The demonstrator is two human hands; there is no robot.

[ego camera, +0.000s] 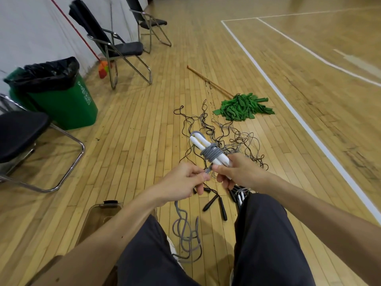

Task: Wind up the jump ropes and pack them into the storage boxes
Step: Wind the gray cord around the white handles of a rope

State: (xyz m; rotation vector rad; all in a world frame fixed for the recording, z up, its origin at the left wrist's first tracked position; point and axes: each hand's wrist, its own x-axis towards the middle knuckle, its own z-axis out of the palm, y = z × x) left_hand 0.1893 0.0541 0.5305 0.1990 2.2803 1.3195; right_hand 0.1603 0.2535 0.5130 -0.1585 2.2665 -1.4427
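A gray jump rope point(210, 155) is wound in several tight turns around its two white handles point(199, 141). The handles lie side by side, tilted up and away from the right hand point(239, 170) gripping their lower ends. Just below the coil the left hand point(183, 180) pinches the rope's free length, which drops into loose loops on the floor beneath the grip. Beyond the grip lies a tangle of thin ropes point(231, 141), and below it black handles point(221, 209). A clear storage box point(92, 215) sits lower left of the grip.

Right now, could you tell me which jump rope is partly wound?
The grey rope with white handles in the right hand; its cord coils round them, the other ropes lie loose on the floor.
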